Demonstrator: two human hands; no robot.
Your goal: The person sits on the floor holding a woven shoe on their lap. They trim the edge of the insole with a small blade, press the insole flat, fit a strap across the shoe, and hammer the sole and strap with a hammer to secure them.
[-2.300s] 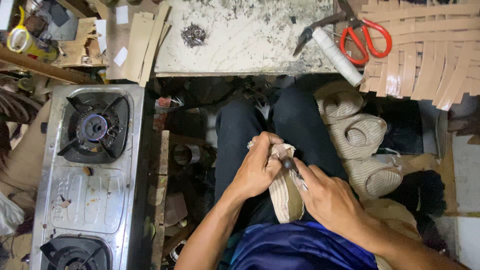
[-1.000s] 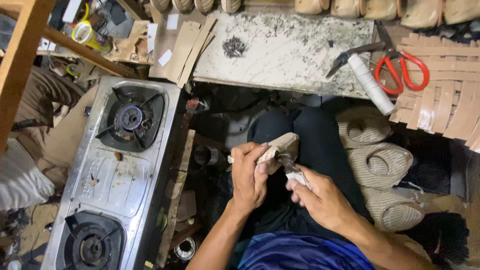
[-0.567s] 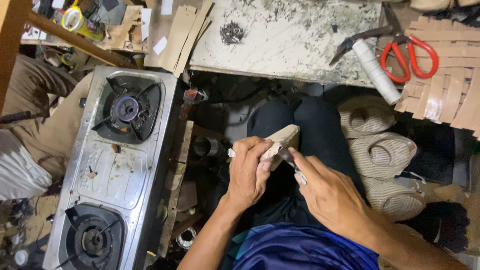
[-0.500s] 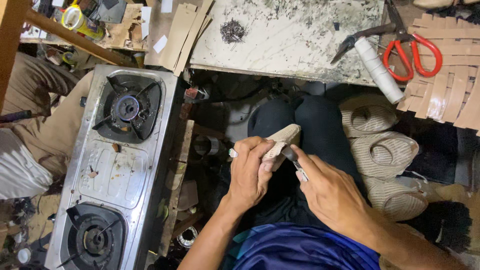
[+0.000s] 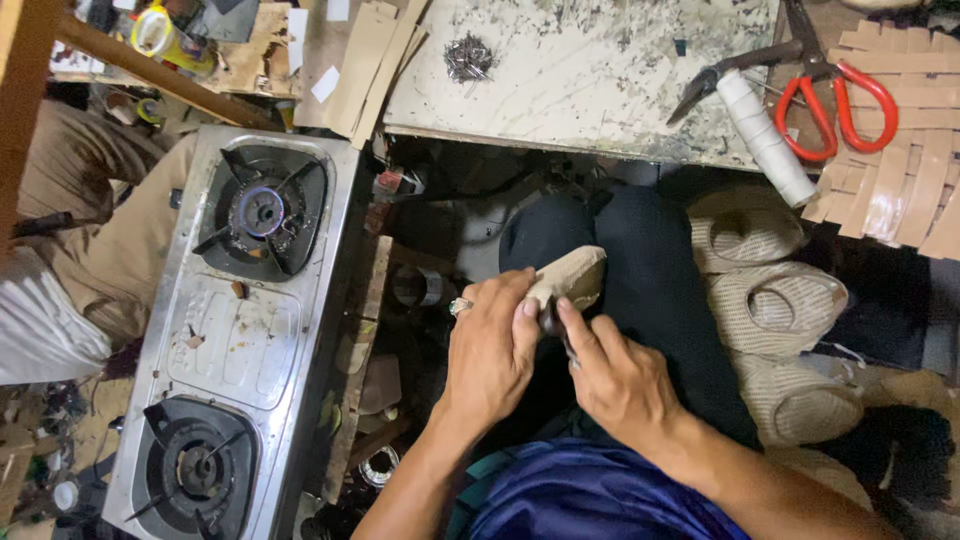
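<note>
Tan shoe piece: a beige woven shoe upper (image 5: 570, 277) held over the person's dark-trousered lap, toe end pointing up and right.
Left hand: the left hand (image 5: 492, 350) is closed around the shoe upper from the left, thumb pressed on its top; a ring shows on one finger.
Right hand: the right hand (image 5: 615, 375) pinches a small dark tool (image 5: 553, 322) against the underside of the shoe upper, fingers curled tight.
Right of lap: three finished beige shoe uppers (image 5: 775, 310) stacked in a column.
Tabletop: a worn pale tabletop (image 5: 570, 75) carries a pile of small nails (image 5: 468, 55); red-handled scissors (image 5: 835, 95) and a white roll (image 5: 765, 135) lie at its right end.
Left: a two-burner gas stove (image 5: 235, 330).
</note>
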